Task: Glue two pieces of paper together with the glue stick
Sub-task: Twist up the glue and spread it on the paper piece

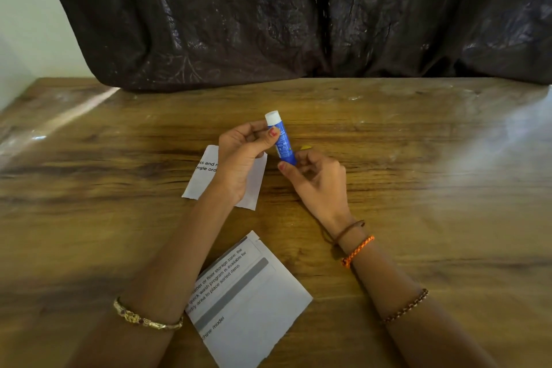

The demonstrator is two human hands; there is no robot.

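Observation:
A blue glue stick with a white top is held above the table, tilted with the white end up and away from me. My left hand pinches its upper part with thumb and fingers. My right hand grips its lower end. A small torn piece of printed paper lies flat under my left hand, partly hidden by it. A larger printed piece lies near the table's front edge between my forearms.
The wooden table carries the papers. A dark plastic sheet hangs along the back. A small yellow thing peeks out just behind my right hand. A pale wall is at the left.

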